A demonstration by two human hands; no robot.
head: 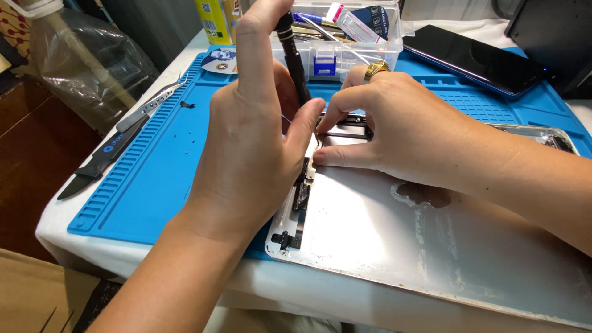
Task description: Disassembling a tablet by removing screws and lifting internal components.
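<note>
A: What does the left hand [256, 132] hold?

B: It is closed around a black screwdriver [291, 52], which stands almost upright. The index finger rests on top of the handle, and the tip goes down into the opened silver tablet shell [394, 240].

A: And the right hand [394, 126]?

B: It holds nothing. The fingers are bent, and the fingertips [320, 157] press on the inner parts of the shell, just beside the screwdriver tip. A gold ring [376, 68] is on 1 finger.

A: Where does the shell lie?

B: On the blue mat [154, 160], at the near edge of the surface, with 1 corner over the mat's near edge.

A: What else is around?

B: Metal tweezers [154, 102] and a black pry tool [102, 163] at the left edge of the mat, a clear plastic box [345, 37] at the far edge, and a dark phone [475, 58] towards the far right corner.
</note>
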